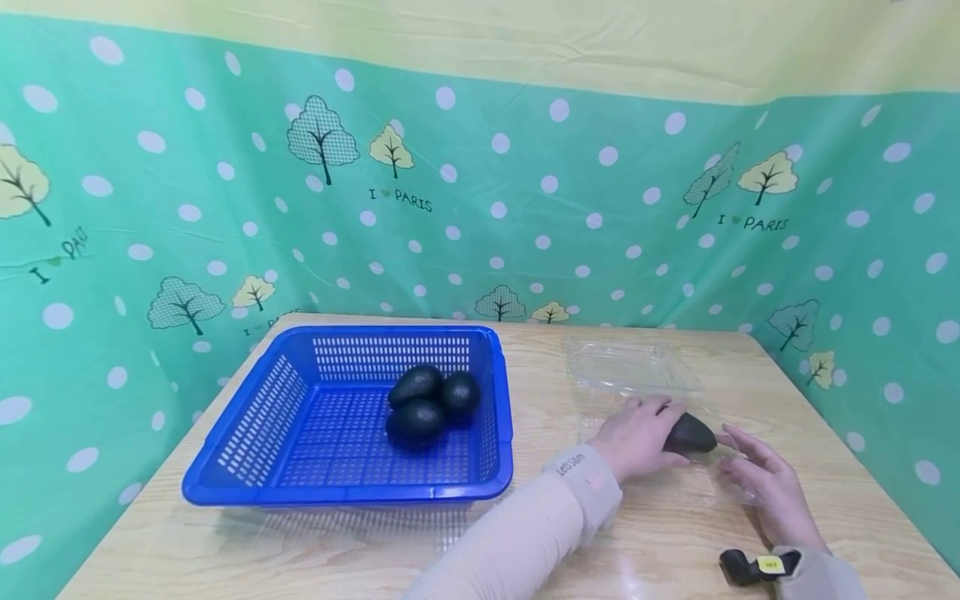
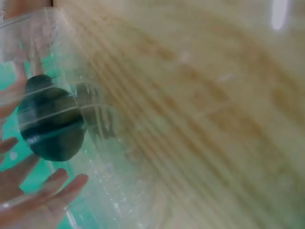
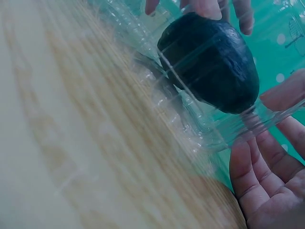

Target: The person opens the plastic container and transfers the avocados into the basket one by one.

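Observation:
A dark avocado [image 1: 690,434] lies in a clear plastic clamshell container [image 3: 217,140] at the table's right side. My left hand [image 1: 636,437] reaches over the avocado from the left. In the left wrist view its extended fingers [image 2: 66,188] spread close beside the fruit. My right hand [image 1: 776,487] pinches the container's right end, with fingertips [image 3: 242,155] against the plastic wall below the avocado's narrow end. The open lid [image 1: 630,367] lies back behind the container. In the blue plastic basket [image 1: 348,495] to the left sit three more avocados [image 1: 417,422], grouped toward its right side.
The wooden table [image 1: 547,533] carries everything. A black strap with a yellow label [image 1: 770,565] is at the right wrist. A green dotted curtain [image 1: 525,217] hangs around the table's back and sides.

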Motion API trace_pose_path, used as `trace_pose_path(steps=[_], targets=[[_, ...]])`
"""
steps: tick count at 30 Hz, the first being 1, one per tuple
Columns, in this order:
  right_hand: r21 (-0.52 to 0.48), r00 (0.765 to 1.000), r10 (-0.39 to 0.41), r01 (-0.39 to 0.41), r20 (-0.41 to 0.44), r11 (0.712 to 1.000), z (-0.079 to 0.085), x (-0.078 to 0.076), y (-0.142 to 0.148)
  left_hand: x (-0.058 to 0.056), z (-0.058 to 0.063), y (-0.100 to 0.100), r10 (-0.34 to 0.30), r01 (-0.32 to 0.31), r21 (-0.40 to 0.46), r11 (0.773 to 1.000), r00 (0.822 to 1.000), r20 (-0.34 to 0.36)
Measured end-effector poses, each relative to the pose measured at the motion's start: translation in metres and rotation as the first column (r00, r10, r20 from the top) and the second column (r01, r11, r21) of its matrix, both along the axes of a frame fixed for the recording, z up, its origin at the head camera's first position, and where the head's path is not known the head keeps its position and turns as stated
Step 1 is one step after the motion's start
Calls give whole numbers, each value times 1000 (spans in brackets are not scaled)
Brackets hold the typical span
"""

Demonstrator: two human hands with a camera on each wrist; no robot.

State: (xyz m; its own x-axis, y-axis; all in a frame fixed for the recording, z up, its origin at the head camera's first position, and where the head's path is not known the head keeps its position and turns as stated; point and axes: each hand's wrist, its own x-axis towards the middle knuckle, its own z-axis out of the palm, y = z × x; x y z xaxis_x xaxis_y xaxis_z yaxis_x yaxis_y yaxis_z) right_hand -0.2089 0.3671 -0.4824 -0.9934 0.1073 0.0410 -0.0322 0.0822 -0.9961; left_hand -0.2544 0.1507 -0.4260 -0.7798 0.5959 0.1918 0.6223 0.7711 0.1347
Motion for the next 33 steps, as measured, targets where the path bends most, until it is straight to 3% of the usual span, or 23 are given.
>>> trace_pose_path(steps=[7,14,25,33], targets=[[-16,1000,-2,2,-29,1000,0,1,-2,0,-8,1,5,-5,6,1000,1000,10],[-7,1000,-1,1,-21,1000,-1,1,-1,0,-8,1,-4,4,35,999,1000,5],[37,1000,4,-4,-1,999,0,1,0,-1,-7,3,-45,47,32,998,996,-76],[-23,999,33,-33,-38,999,-2,2,1,-1,-8,4,-8,9,21,1000,999,-53]])
